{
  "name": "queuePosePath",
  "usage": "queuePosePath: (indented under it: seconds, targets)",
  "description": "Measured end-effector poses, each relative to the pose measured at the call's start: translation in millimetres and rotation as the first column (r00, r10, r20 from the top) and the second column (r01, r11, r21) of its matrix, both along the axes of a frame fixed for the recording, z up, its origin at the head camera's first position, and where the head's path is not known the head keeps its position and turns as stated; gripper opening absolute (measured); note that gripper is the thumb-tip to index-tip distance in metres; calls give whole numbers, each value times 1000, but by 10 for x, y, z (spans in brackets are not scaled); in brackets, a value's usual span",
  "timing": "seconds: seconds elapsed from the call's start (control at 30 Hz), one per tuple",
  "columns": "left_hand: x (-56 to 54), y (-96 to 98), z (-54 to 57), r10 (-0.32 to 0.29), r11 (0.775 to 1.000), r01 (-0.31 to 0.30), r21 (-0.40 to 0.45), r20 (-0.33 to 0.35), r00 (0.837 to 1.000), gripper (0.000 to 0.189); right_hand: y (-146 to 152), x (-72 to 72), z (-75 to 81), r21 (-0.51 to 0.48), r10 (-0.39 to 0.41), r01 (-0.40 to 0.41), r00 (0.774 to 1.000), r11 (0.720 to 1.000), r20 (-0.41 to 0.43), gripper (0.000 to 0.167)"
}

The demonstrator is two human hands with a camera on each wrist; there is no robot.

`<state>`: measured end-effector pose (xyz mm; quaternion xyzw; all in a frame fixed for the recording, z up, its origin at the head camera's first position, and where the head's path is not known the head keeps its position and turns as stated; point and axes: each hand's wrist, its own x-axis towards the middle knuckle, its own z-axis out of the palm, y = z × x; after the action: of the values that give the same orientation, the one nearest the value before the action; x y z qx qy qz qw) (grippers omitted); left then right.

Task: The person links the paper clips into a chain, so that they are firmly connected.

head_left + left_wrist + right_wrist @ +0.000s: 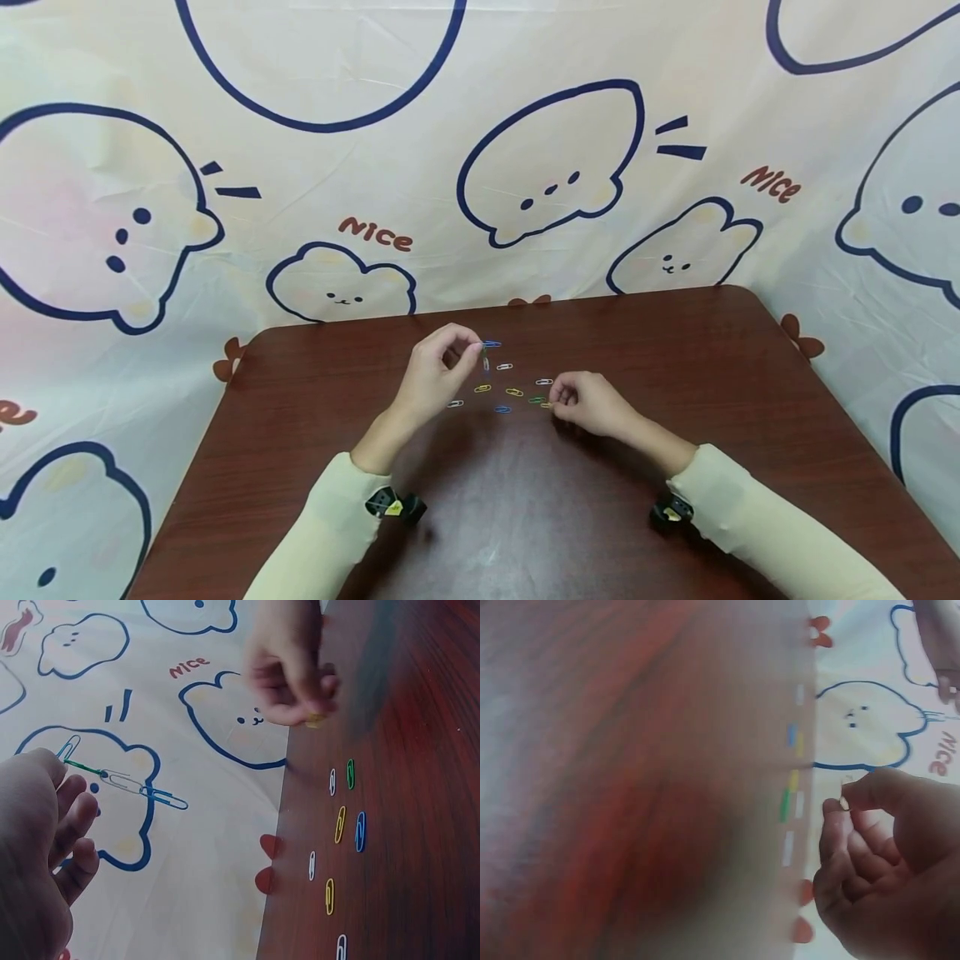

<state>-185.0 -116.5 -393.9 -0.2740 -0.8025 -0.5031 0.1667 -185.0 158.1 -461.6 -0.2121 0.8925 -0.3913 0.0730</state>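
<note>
My left hand (435,371) is raised over the table and pinches the end of a short chain of linked paper clips (124,781). The chain runs from a blue clip at the fingertips through a green and a white one to another blue one. To its right and lower, my right hand (592,404) pinches a yellow paper clip (315,720) between thumb and forefinger, apart from the chain. In the right wrist view only a small part of that clip (844,802) shows. Between the hands lie loose paper clips, among them a green one (537,400) and a blue one (503,409).
Further loose clips, white (504,367) and yellow (513,392), are scattered singly on the dark brown wooden table (510,517). A patterned cloth (420,183) hangs behind the table's far edge and along its sides. Each sleeve's cuff bears a small black device (671,510).
</note>
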Motion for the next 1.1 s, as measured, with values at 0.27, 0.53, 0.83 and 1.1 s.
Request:
queuePosePath:
  seconds: [0.27, 0.53, 0.83, 1.1]
  targets:
    - [3, 34, 20, -6, 1000, 6, -9, 4, 1000, 5, 64, 1, 394, -172, -45, 47, 999, 984, 18, 2]
    - [-3, 57, 13, -10, 1000, 10, -13, 3, 1000, 4, 69, 29, 705, -268, -87, 91, 996, 959, 27, 5]
    - [-20, 92, -9, -21, 1000, 21, -21, -10, 1000, 4, -28, 12, 857, -332, -71, 76, 997, 940, 29, 7]
    - [-23, 139, -27, -45, 998, 44, -41, -18, 999, 5, -207, 8, 973, -380, -48, 43, 999, 924, -3, 7]
